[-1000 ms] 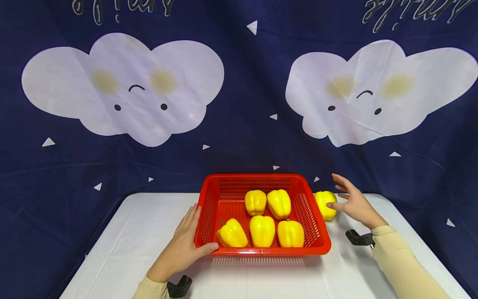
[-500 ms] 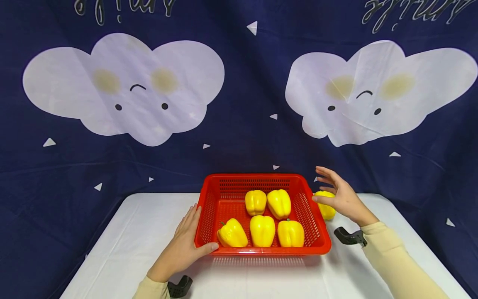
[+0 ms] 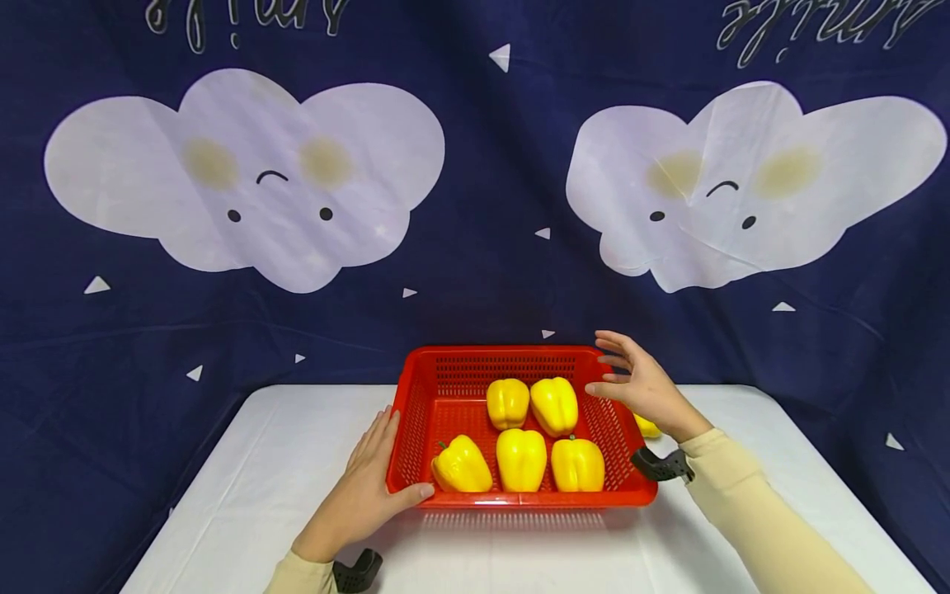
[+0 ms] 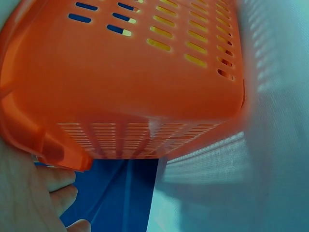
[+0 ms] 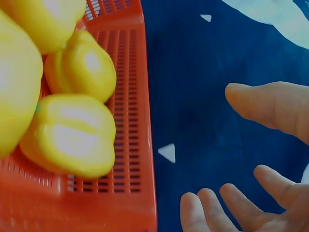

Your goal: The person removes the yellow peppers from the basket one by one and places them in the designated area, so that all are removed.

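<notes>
Hovering with the right hand (image 3: 640, 384) wide and empty above the red basket's (image 3: 523, 498) right rim.
Bracing the basket with the left hand (image 3: 364, 483), fingers straight; seemingly lining up on five yellow peppers (image 3: 521, 459) inside, with a sixth pepper (image 3: 647, 428) showing partly outside on the counter (image 3: 282, 462); probably needing to lower and close round one.

Dark blue curtain (image 3: 490, 181); upside-down pale clouds (image 3: 252, 124) and small white triangles (image 3: 500, 58) on it; white-covered table (image 3: 289, 429) before it.
</notes>
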A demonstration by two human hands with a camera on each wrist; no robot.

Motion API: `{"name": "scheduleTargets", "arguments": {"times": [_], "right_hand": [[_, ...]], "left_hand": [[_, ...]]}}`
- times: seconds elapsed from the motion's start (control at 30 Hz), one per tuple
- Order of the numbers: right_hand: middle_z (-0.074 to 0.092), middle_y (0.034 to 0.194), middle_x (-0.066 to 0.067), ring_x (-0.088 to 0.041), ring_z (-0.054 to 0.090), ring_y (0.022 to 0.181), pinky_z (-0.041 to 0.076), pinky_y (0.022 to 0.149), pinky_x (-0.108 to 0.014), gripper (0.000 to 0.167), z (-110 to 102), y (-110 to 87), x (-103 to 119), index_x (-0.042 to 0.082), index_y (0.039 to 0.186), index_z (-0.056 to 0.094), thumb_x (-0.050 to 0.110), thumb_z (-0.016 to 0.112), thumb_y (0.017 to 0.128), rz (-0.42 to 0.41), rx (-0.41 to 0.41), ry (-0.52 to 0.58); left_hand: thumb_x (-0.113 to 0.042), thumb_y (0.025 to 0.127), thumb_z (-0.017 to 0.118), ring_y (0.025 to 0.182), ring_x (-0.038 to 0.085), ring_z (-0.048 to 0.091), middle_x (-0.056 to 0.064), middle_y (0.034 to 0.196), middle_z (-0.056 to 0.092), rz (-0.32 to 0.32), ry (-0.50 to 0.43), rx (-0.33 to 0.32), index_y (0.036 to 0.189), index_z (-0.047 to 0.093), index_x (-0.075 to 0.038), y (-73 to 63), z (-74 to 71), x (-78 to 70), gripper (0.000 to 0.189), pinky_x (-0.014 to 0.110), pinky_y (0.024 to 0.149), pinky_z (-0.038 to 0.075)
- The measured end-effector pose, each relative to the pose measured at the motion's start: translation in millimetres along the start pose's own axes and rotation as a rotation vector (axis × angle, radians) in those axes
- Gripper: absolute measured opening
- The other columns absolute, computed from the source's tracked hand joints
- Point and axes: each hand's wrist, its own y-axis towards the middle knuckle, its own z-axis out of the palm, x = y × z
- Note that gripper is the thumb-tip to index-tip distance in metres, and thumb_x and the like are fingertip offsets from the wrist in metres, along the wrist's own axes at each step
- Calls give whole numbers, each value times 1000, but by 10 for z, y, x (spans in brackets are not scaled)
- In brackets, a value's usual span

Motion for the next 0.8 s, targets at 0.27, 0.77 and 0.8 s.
{"name": "scheduleTargets", "arguments": {"times": [0.27,0.77,0.8], "right_hand": [[36,155,-21,-43,44,136,44,106,-54,85,245,156,61,9,155,32,14,80,85,41,64,0],[38,154,-22,-45,44,134,46,104,-53,84,615,361,109,7,154,33,10,79,83,53,164,-45],[38,153,-23,-45,45,134,46,104,-53,83,640,370,117,7,153,34,9,79,83,52,168,-54]], "left_hand": [[-60,83,71,153,38,12,18,166,14,0,-3,-2,160,18,-1,0,-3,-4,110,65,117,15],[-64,83,69,152,39,12,18,166,14,9,-7,-16,160,19,-1,-19,15,-19,111,66,116,16],[-64,83,69,152,39,12,18,166,14,10,-6,-16,160,19,-1,-20,15,-18,111,66,116,16]]}}
